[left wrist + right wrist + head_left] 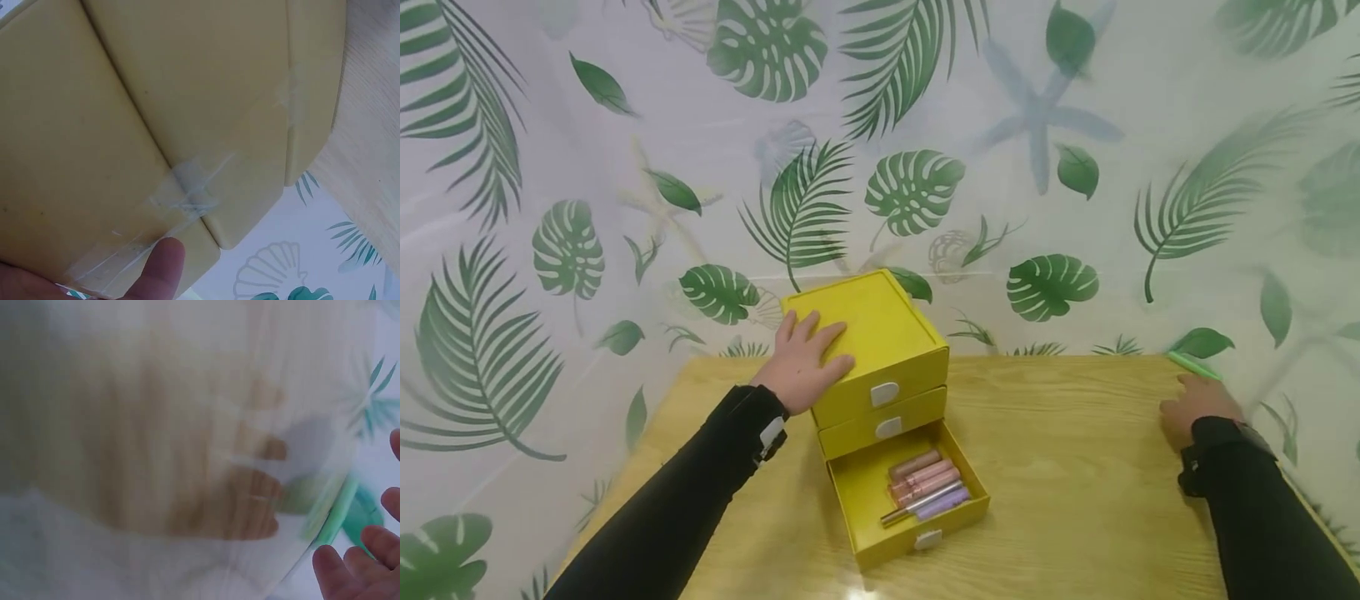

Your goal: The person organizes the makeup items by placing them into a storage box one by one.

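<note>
A yellow box of stacked drawers [887,321] stands on the table, its bottom drawer [880,554] pulled out. Several slim cosmetic tubes [928,482] in brown, pink and purple lie inside that drawer. My left hand [801,367] rests with spread fingers on the top left edge of the box. In the left wrist view, a finger [164,265] touches the taped side. At the table's far right corner, my right hand [1201,407] is beside a green stick-like thing [1193,365]. The right wrist view has loosely bent fingers [362,569] close to it, apparently holding nothing.
The wooden table [1075,483] extends right of the box and meets a leaf-patterned wall covering [970,167] at its back edge. White tabs [884,393] mark the drawer fronts. The right wrist view shows a hand's reflection on the glossy tabletop [156,456].
</note>
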Demonstrator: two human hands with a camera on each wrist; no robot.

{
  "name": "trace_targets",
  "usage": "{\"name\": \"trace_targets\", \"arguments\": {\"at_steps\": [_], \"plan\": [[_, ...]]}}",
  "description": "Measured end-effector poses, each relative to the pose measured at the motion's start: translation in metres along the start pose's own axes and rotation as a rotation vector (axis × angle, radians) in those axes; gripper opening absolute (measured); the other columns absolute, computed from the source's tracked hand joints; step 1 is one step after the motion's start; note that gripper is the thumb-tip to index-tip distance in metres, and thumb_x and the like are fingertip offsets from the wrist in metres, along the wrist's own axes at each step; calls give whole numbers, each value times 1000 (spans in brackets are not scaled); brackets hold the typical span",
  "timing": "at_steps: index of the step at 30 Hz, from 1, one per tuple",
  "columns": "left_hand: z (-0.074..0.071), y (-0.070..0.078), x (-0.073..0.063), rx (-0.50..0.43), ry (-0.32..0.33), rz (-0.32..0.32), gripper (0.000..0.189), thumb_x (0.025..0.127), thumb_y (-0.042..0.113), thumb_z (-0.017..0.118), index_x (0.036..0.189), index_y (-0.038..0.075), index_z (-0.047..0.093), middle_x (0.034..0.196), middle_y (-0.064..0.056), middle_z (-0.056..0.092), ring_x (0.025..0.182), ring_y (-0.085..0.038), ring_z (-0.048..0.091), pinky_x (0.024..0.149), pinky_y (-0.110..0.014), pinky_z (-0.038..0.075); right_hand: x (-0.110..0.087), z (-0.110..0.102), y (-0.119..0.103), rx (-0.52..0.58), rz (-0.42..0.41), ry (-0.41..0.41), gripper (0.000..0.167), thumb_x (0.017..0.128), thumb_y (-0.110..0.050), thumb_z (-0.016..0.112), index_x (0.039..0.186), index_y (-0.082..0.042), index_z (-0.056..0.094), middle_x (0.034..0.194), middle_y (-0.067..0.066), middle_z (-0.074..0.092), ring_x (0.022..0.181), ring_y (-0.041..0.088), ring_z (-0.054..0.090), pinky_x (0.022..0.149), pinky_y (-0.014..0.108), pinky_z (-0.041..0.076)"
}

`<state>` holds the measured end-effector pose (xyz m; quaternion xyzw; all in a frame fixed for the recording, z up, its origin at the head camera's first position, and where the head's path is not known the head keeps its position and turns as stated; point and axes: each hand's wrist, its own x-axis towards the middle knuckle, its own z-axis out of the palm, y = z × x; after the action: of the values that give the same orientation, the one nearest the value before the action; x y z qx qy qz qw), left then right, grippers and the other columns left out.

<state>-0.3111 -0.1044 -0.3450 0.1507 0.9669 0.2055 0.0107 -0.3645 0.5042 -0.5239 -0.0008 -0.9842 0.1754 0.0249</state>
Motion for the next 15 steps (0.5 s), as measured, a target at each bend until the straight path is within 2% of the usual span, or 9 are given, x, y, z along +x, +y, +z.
{"name": "trace_targets", "arguments": {"at_steps": [2,6,10,15], "plan": [[1,-2,-4,0,4,6,69,102,56,44,160,19,35,168,-17,11,152,-41,-9,116,-67,19,4,-4,11,-10,28,22,59,93,-20,52,127,27,45,123,50,43,111,66,41,93,71,39],[0,-4,-12,-4,6,14,69,102,55,45,160,19,35,168,-18,11,152,-42,-8,115,-69,19,8,-12,24,7,89,17,64,90,-23,54,124,29,41,115,50,42,106,66,41,87,72,40],[-2,-3,-17,3,0,21,69,102,55,45,160,19,35,168,-18,10,152,-42,-8,114,-70,17,16,-17,35,6,118,-21,72,89,-23,55,131,31,32,122,51,36,111,67,36,90,74,38],[-4,-1,-13,34,-5,35,69,102,57,43,160,21,33,168,-15,10,153,-40,-9,115,-67,21,33,-18,46,-26,181,-52,71,83,-20,56,129,28,31,121,50,39,106,67,43,87,71,44]]}}
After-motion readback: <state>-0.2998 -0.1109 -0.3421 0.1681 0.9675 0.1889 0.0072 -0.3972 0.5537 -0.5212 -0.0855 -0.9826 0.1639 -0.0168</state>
